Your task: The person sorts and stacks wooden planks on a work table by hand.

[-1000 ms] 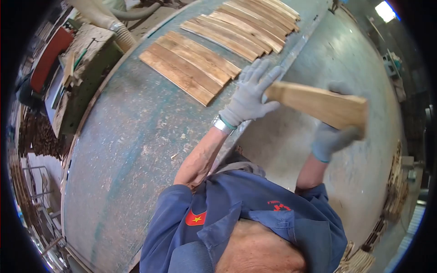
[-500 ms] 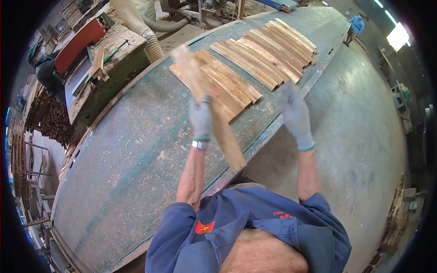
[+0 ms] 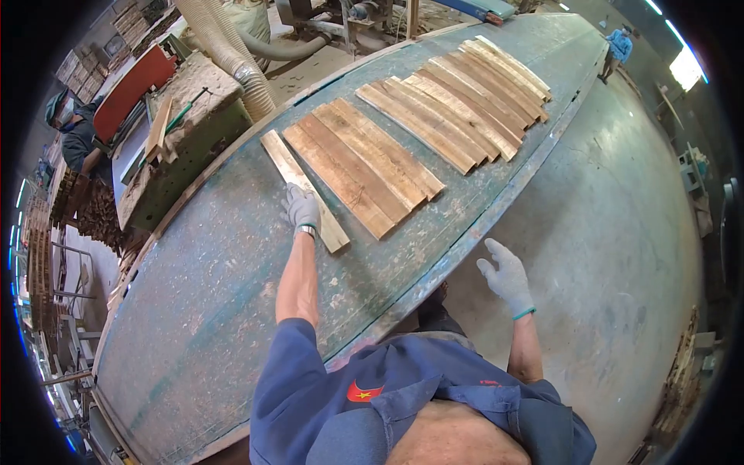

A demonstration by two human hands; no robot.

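Note:
My left hand (image 3: 301, 208), in a grey glove, rests on a long wooden plank (image 3: 277, 152) and holds it flat on the green table (image 3: 217, 294). The plank lies just left of a row of similar planks (image 3: 364, 167), parallel to them with a narrow gap. My gloved right hand (image 3: 508, 276) hangs with its fingers spread and nothing in it. It is off the table's right edge, above the concrete floor.
A second row of planks (image 3: 457, 108) lies farther along the table. Left of the table stand a dusty machine (image 3: 186, 116) and a ribbed dust hose (image 3: 232, 58). One person (image 3: 74, 136) works at the far left, another (image 3: 618, 43) stands far off at the top right.
My left hand swung the plank from the right side over to the table and laid it down beside the row. My right hand let go of it and dropped away, open.

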